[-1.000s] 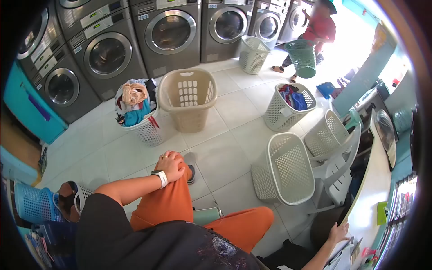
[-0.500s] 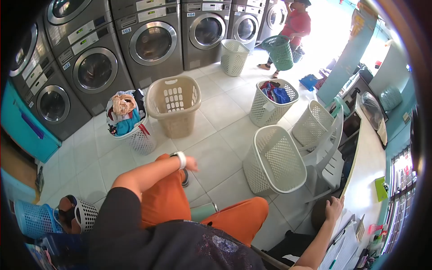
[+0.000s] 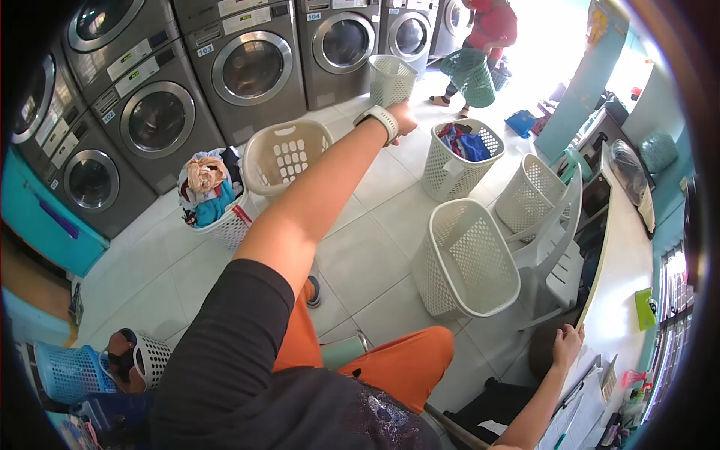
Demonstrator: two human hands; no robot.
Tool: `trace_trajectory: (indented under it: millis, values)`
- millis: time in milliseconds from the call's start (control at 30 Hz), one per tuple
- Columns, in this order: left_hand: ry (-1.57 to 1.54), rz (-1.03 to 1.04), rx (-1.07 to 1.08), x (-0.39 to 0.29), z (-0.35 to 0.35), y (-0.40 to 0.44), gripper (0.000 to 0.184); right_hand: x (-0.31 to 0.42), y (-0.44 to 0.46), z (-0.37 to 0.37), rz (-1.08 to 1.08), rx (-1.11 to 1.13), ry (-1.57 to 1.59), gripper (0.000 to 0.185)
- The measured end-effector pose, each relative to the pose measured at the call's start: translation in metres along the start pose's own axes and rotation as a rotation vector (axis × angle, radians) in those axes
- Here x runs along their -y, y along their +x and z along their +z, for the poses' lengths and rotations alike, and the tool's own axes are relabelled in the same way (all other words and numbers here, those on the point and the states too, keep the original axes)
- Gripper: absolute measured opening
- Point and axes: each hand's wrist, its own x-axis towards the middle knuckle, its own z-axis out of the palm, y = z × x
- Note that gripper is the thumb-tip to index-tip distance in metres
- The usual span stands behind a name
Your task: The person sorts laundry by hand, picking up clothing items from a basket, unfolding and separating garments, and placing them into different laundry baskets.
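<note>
My left hand [image 3: 403,120], with a white watch on its wrist, is stretched out forward in the air. Its fingers look curled in, with no object showing in them. Behind it in view is a white basket [image 3: 391,81], and to its right a white basket of red and blue clothes [image 3: 452,174]. My right hand [image 3: 568,346] rests at the edge of the white table [image 3: 616,259], fingers apart and holding nothing, near papers [image 3: 583,409].
Grey washers [image 3: 251,67] line the back. Ahead stand a beige basket [image 3: 262,161], a full laundry basket [image 3: 225,228] and a large white basket [image 3: 471,262]. A plastic chair [image 3: 559,274] stands at the right. A person in red [image 3: 493,26] holds a green basket [image 3: 471,77].
My left hand has gone from my knee up and forward to full reach. My right hand stays at the table edge. The person in red has turned slightly with the green basket.
</note>
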Motion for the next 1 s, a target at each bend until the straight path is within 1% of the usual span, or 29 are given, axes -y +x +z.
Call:
trace_trajectory:
  millis: [33, 67, 100, 167, 233, 300, 367, 433, 500, 567, 633, 667, 733, 800, 833, 900, 933, 967, 1000]
  values:
    - [0.033, -0.003, 0.006, 0.005, 0.001, 0.0, 0.074, -0.002, 0.001, 0.002, -0.009, 0.014, 0.001, 0.025]
    - [0.09, -0.013, 0.045, 0.019, 0.008, 0.004, 0.065, -0.003, 0.001, 0.003, -0.001, -0.002, -0.013, 0.025]
    - [0.091, -0.04, 0.046, 0.037, 0.019, 0.005, 0.065, -0.004, 0.001, 0.004, 0.004, -0.015, -0.027, 0.025]
    - [0.369, -0.054, 0.165, 0.092, 0.046, 0.011, 0.05, -0.011, 0.004, 0.01, -0.025, -0.016, -0.04, 0.025]
    - [0.772, -0.011, 0.247, 0.156, 0.073, -0.001, 0.045, -0.017, 0.006, 0.015, -0.032, -0.01, -0.054, 0.025]
    - [0.874, -0.097, 0.43, 0.199, 0.081, -0.029, 0.047, -0.018, 0.007, 0.015, -0.037, 0.007, -0.052, 0.024]
    - [0.901, -0.272, 0.492, 0.256, 0.086, -0.039, 0.041, -0.016, 0.008, 0.012, -0.009, 0.047, -0.078, 0.024]
    - [0.82, -0.369, 0.466, 0.29, 0.068, -0.057, 0.042, -0.026, 0.009, 0.019, -0.033, 0.018, -0.064, 0.023]
    - [0.862, -0.507, 0.362, 0.379, 0.065, -0.042, 0.055, -0.03, 0.011, 0.022, -0.042, 0.015, -0.098, 0.023]
    - [0.774, -0.475, -0.15, 0.394, 0.04, -0.068, 0.07, -0.038, 0.009, 0.025, -0.049, 0.005, -0.101, 0.022]
    - [0.545, -0.556, -0.374, 0.399, 0.012, -0.076, 0.085, -0.047, 0.009, 0.031, -0.073, -0.009, -0.096, 0.022]
    - [0.541, -0.571, -0.381, 0.405, 0.003, -0.076, 0.085, -0.053, 0.007, 0.034, -0.106, -0.045, -0.102, 0.021]
    - [0.431, -0.775, -0.544, 0.418, -0.007, -0.071, 0.09, -0.049, 0.013, 0.033, -0.143, -0.076, -0.108, 0.02]
    - [0.421, -0.831, -0.531, 0.436, -0.005, -0.058, 0.087, -0.026, 0.011, 0.014, -0.204, 0.007, -0.24, 0.034]
    - [0.412, -0.878, -0.519, 0.444, -0.004, -0.052, 0.085, -0.021, 0.012, 0.01, -0.211, 0.015, -0.242, 0.034]
    - [0.403, -0.868, -0.541, 0.442, 0.004, -0.035, 0.089, -0.012, 0.014, 0.003, -0.224, 0.032, -0.078, 0.03]
    - [0.391, -0.85, -0.57, 0.436, 0.012, -0.023, 0.093, -0.003, 0.013, -0.002, -0.238, 0.042, -0.077, 0.03]
    - [0.381, -0.838, -0.601, 0.429, 0.018, -0.015, 0.096, 0.012, 0.01, -0.008, -0.131, 0.076, 0.031, 0.029]
    - [0.38, -0.82, -0.578, 0.417, 0.023, -0.005, 0.096, 0.021, 0.013, -0.01, -0.024, 0.115, 0.14, 0.028]
